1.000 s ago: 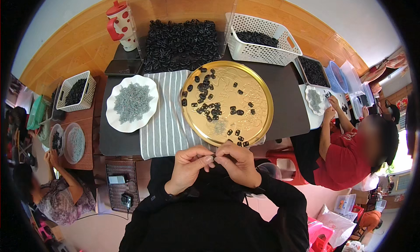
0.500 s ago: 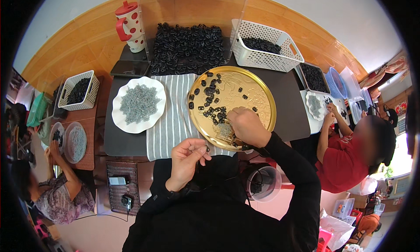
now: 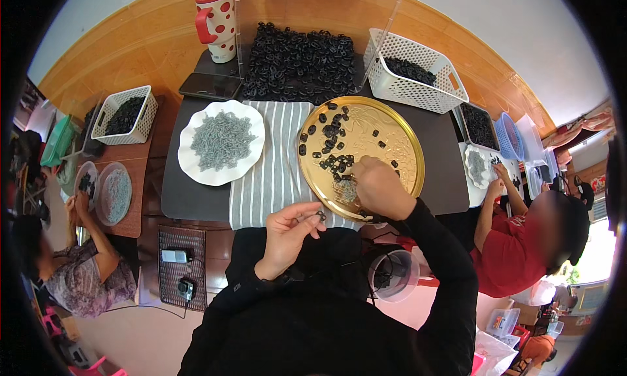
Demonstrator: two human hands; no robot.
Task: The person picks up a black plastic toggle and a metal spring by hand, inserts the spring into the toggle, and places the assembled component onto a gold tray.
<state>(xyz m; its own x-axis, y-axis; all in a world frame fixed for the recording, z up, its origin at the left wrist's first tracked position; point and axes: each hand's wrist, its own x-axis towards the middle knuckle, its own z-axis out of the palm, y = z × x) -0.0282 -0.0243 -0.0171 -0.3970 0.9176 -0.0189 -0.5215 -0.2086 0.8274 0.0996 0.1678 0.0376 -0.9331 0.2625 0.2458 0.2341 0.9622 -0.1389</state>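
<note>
A small black plastic piece with holes (image 3: 320, 215) is pinched between the thumb and fingers of my left hand (image 3: 287, 237), just off the near edge of a round gold tray (image 3: 398, 138). Over the tray's near part, my right hand (image 3: 384, 190) is closed, fingertips down beside a little heap of small greyish pieces (image 3: 344, 190); what its fingers grip, if anything, is hidden. Several loose black pieces (image 3: 338, 162) like the held one lie on the tray's left side. A grey-and-white striped cloth (image 3: 277, 180) lies partly under the tray.
A white scalloped plate (image 3: 191, 172) of small grey pieces stands left. Behind are a clear bin of black parts (image 3: 297, 62), a white basket (image 3: 418, 92), a phone (image 3: 210, 86) and a spotted tumbler (image 3: 219, 23). Co-workers sit left (image 3: 91, 278) and right (image 3: 516, 245).
The whole view has shifted, so the table appears farther right and higher. My left hand still pinches the black piece, and my right hand stays low over the tray.
</note>
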